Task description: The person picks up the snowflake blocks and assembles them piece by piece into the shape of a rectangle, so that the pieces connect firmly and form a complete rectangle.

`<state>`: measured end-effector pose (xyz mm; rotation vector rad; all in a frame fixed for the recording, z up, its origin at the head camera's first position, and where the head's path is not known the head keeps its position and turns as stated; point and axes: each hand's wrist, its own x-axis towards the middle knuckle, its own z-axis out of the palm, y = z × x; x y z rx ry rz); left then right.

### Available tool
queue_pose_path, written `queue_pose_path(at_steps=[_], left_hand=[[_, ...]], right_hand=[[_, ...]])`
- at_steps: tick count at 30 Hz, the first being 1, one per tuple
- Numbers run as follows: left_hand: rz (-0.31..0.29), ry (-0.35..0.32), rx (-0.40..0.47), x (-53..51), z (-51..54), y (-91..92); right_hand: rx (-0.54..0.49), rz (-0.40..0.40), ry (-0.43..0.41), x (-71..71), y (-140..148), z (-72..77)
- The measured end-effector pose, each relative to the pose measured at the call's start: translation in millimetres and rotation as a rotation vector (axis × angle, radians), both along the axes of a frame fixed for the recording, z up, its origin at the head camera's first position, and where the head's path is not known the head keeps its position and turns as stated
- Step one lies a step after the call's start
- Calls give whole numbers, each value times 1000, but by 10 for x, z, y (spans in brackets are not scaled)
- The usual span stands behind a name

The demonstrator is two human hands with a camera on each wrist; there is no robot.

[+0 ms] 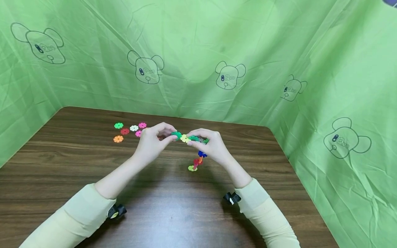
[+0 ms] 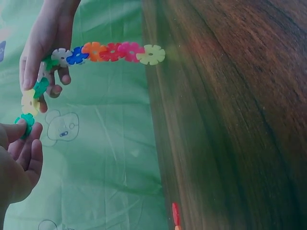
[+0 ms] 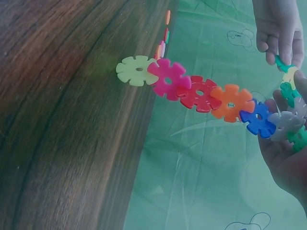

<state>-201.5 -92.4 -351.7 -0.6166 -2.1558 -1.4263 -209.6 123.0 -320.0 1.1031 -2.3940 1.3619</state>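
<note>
Above the table, the left hand (image 1: 152, 143) pinches a green notched disc (image 1: 176, 135) between thumb and fingers. That disc touches a yellow disc (image 1: 184, 138) at the near end of a chain; whether they are interlocked I cannot tell. The right hand (image 1: 212, 143) grips the chain beside the yellow disc, around green and whitish pieces. From that hand the rest hangs down: blue (image 3: 258, 119), orange (image 3: 232, 103), red (image 3: 199, 94), pink (image 3: 168, 80) and pale yellow-green (image 3: 136, 71) discs in a row, seen in the right wrist view.
Several loose discs lie at the back left of the wooden table (image 1: 77, 162), among them green (image 1: 119, 125), orange (image 1: 118, 138), red (image 1: 124, 131) and white (image 1: 134, 128). Green cloth (image 1: 192, 44) with bear drawings surrounds the back and sides.
</note>
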Motion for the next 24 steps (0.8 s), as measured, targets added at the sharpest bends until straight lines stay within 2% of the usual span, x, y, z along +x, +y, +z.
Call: queue_pose_path(at_steps=[5, 9, 13, 17, 20, 24], left_hand=[[-2, 11, -16, 3, -10, 12], [-4, -2, 14, 15, -4, 15], [-5, -7, 55, 36, 14, 26], [6, 31, 52, 46, 20, 33], [12, 55, 44, 47, 14, 36], [15, 50, 62, 65, 7, 48]], right_hand=[[-2, 11, 26, 14, -15, 12], [-6, 12, 15, 12, -16, 13], [-22, 22, 2, -80, 10, -79], [-24, 28, -20, -38, 2, -19], [-25, 25, -42, 66, -27, 99], [-43, 35, -54, 53, -24, 77]])
